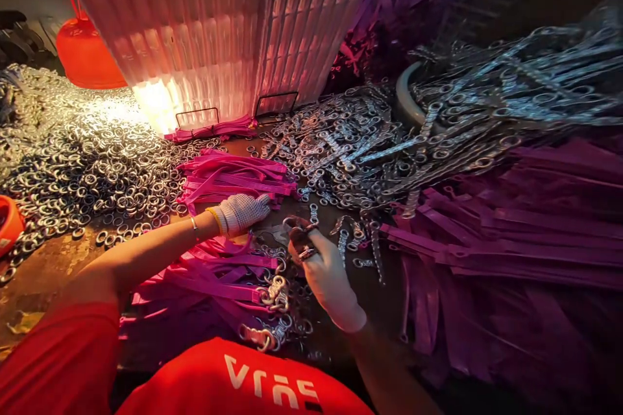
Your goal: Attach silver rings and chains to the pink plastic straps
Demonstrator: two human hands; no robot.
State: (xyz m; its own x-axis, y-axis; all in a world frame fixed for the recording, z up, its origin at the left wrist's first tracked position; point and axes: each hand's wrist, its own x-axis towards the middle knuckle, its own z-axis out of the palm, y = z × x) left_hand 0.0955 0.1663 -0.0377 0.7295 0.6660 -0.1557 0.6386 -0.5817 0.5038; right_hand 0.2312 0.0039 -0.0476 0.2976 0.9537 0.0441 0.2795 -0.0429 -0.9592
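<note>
My left hand [242, 211], in a white knit glove, rests palm down on the near edge of a stack of pink straps [233, 176]. My right hand [325, 275], also gloved, is closed around a small metal clasp [302, 241] with worn dark fingertips. Between and below the hands lies a bundle of pink straps with metal clips fitted [228, 282], their swivel hooks [275, 292] bunched together.
A heap of loose metal rings [82, 162] covers the left. Metal swivel clips [341, 142] lie piled at centre. Purple straps [511, 233] spread across the right, long chains [525, 84] behind. A lit pink ribbed screen [219, 32] and an orange container [85, 52] stand behind.
</note>
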